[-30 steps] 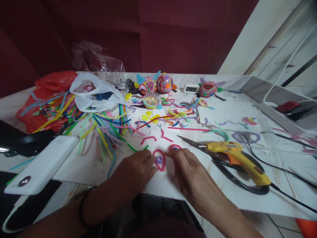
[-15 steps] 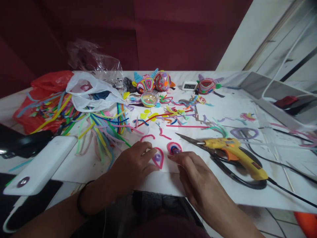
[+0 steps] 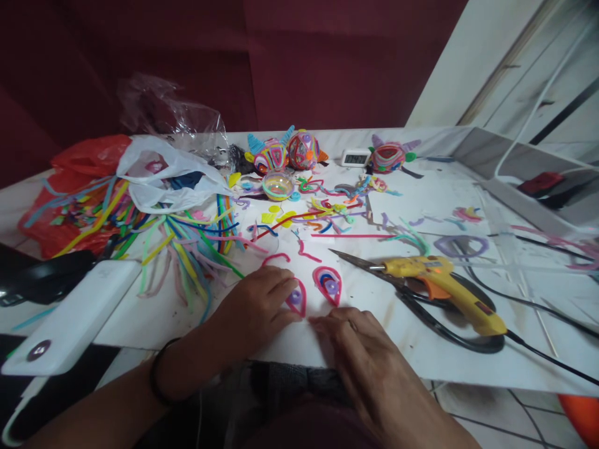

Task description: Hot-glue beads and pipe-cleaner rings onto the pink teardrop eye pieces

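Note:
My left hand rests on the white table, fingers curled loosely against a pink teardrop-shaped pipe-cleaner piece with a purple centre. A second teardrop piece, pink with blue and purple inside, lies uncovered just to its right. My right hand lies flat on the table near the front edge, fingers stretched toward the left, below that second piece and holding nothing.
A yellow glue gun and scissors lie to the right with a black cable. Loose pipe cleaners spill from plastic bags at the left. Colourful pipe-cleaner balls and a small clock stand at the back. A white power bank is at left.
My right hand has drawn back toward the table's front edge, uncovering the second teardrop piece. My left hand has stayed on the first teardrop.

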Tool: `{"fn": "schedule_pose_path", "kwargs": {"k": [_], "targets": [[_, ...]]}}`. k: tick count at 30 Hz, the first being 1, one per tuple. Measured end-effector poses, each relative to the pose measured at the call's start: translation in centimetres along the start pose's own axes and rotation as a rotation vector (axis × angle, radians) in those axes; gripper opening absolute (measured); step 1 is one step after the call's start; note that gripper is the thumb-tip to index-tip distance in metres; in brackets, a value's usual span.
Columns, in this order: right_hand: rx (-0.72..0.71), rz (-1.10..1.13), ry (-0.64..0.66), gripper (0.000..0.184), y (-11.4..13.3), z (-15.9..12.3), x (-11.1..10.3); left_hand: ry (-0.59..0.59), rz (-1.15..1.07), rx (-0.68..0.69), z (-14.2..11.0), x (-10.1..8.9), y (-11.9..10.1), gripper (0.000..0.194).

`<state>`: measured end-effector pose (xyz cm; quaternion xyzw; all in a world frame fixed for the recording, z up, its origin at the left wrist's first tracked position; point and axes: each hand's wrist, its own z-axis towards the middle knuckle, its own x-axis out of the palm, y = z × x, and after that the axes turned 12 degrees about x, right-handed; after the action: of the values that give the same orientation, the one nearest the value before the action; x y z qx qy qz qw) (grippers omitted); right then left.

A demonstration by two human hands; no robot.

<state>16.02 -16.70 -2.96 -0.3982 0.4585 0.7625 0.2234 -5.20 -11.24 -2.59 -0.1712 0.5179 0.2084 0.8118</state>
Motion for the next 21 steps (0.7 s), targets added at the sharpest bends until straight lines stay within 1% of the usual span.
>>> {"fn": "schedule_pose_path", "kwargs": {"k": [2, 5, 8, 10, 12, 13, 14, 15, 16, 17, 19, 21], "targets": [[-0.007, 0.012, -0.009, 0.038, -0.1, -0.2, -0.2, -0.001, -0.016, -0.004, 0.0, 0.0, 0.0, 0.031], [-0.027, -0.010, -0.054, 0.036, -0.6, -0.8, -0.9, 0.010, -0.051, -0.017, -0.1, 0.2, 0.1, 0.033], [-0.015, -0.072, -0.155, 0.033, -1.7, -1.7, -2.0, 0.019, -0.073, -0.025, -0.3, 0.3, 0.3, 0.034], [0.042, -0.133, -0.233, 0.032, -2.7, -2.5, -3.0, 0.016, -0.074, -0.028, -0.3, 0.2, 0.3, 0.036], [0.094, -0.186, -0.305, 0.031, -4.0, -3.3, -4.0, 0.011, -0.074, -0.037, -0.3, 0.1, 0.4, 0.039], [0.145, -0.207, -0.350, 0.030, -4.8, -3.8, -4.5, 0.014, -0.076, -0.045, -0.3, 0.0, 0.4, 0.040], [0.233, -0.236, -0.412, 0.028, -5.8, -4.1, -5.0, 0.017, -0.077, -0.052, -0.3, -0.1, 0.4, 0.041], [0.280, -0.269, -0.496, 0.027, -6.8, -4.5, -5.5, 0.020, -0.078, -0.058, -0.3, -0.1, 0.4, 0.041], [0.274, -0.336, -0.588, 0.025, -7.8, -4.7, -5.9, 0.023, -0.078, -0.063, -0.3, -0.2, 0.4, 0.042], [0.281, -0.421, -0.612, 0.026, -8.9, -4.9, -6.3, 0.026, -0.078, -0.066, -0.2, -0.2, 0.4, 0.043], [0.345, -0.541, -0.622, 0.035, -10.7, -5.2, -6.8, 0.029, -0.077, -0.072, -0.2, -0.1, 0.4, 0.044], [0.378, -0.579, -0.611, 0.041, -11.8, -5.2, -7.0, 0.030, -0.078, -0.080, -0.2, 0.0, 0.4, 0.044]]}}
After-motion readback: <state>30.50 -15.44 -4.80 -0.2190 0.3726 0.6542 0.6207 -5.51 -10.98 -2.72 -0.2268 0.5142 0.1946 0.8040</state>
